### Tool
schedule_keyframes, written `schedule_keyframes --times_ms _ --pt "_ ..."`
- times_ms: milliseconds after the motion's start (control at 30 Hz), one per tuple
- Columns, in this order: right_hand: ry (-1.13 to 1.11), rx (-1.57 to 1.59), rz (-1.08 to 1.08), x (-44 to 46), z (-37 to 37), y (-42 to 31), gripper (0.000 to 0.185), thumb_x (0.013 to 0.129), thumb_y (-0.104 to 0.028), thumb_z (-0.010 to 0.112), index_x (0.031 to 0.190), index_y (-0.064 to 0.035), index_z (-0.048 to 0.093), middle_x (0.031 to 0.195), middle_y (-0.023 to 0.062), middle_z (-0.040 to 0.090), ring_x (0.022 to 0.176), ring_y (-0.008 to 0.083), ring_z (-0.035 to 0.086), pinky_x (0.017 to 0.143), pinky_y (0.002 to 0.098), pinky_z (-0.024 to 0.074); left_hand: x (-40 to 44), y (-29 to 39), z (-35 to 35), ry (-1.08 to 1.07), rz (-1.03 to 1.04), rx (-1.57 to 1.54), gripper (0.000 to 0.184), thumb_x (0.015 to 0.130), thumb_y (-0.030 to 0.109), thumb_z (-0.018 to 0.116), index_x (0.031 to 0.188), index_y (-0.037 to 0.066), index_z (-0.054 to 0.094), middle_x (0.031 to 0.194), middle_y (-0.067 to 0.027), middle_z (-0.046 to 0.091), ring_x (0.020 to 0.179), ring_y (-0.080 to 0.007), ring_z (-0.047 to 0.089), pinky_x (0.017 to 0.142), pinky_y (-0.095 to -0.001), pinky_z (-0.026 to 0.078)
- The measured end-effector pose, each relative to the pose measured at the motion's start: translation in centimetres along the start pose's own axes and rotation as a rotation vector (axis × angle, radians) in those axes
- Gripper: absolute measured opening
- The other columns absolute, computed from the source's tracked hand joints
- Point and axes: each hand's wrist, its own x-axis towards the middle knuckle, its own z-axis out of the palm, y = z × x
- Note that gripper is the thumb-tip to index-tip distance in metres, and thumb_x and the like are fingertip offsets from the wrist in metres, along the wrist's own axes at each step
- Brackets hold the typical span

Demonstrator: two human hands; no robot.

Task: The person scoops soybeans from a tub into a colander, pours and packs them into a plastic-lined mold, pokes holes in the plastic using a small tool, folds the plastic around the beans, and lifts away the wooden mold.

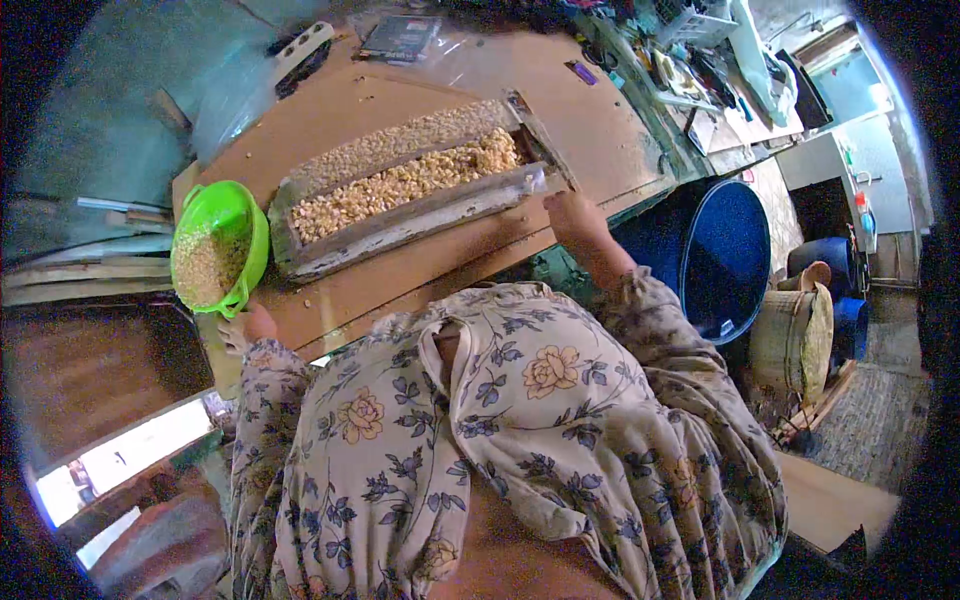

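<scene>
A bright green bowl (258, 238), partly filled with pale yellow pieces, is tilted at the table's left edge. My left hand (245, 328) grips its lower handle. To the right lies a long wooden mold (420, 222) with two rows of pale, nut-like pieces (400, 186); the back row looks flat and packed, the front row loose and heaped at its right end. My right hand (575, 218) is beside the mold's right front corner, fingers curled; what they hold, if anything, is too small to make out.
The brown table (605, 130) carries a dark flat package (400, 38), a power strip (303, 45) and a purple item (580, 72). A big blue barrel (728, 260) stands right of the table, with a sack (790, 335) beyond it. Cluttered shelving is at the upper right.
</scene>
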Motion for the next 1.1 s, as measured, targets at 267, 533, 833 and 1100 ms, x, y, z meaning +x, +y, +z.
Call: schedule_keyframes --times_ms 267,533,833,1100 --pt "0.067 -0.21 -0.113 0.2 2.7 0.9 0.016 0.078 -0.012 0.043 0.075 -0.0038 0.056 0.087 0.0139 0.056 0.082 0.0332 0.055 0.07 0.0414 0.0467 -0.2 -0.3 3.2 0.302 -0.029 0.141 0.046 0.069 0.055 0.048 0.085 0.014 0.06 0.095 -0.0075 0.056 0.087 -0.0262 0.052 0.07 -0.0423 0.037" --pt "0.116 -0.138 -0.358 0.0 -4.9 -5.8 0.017 0.075 -0.014 0.048 0.085 -0.006 0.059 0.087 0.0132 0.056 0.082 0.0333 0.054 0.071 0.0422 0.0455 -0.2 0.4 -0.3 0.16 -0.011 0.054 0.047 0.07 0.053 0.049 0.094 0.014 0.058 0.098 -0.0101 0.055 0.086 -0.0278 0.052 0.071 -0.0431 0.037" --pt "0.145 -0.114 -1.065 9.4 -3.2 -9.0 0.021 0.074 -0.017 0.052 0.093 -0.0109 0.061 0.1 0.008 0.058 0.099 0.0262 0.05 0.085 0.0337 0.0421 -0.2 1.0 -1.7 0.057 -0.018 0.039 0.047 0.069 0.044 0.052 0.1 0.009 0.053 0.1 -0.0079 0.051 0.097 -0.0277 0.047 0.075 -0.0457 0.034" --pt "-0.062 -0.256 -0.943 8.9 -4.4 -7.1 0.028 0.071 -0.015 0.056 0.098 -0.007 0.057 0.107 0.0087 0.054 0.101 0.0277 0.049 0.086 0.0369 0.0419 -0.4 0.1 0.6 0.111 -0.035 0.08 0.052 0.069 0.05 0.05 0.1 0.009 0.053 0.097 -0.0096 0.051 0.098 -0.0278 0.046 0.074 -0.0452 0.034"
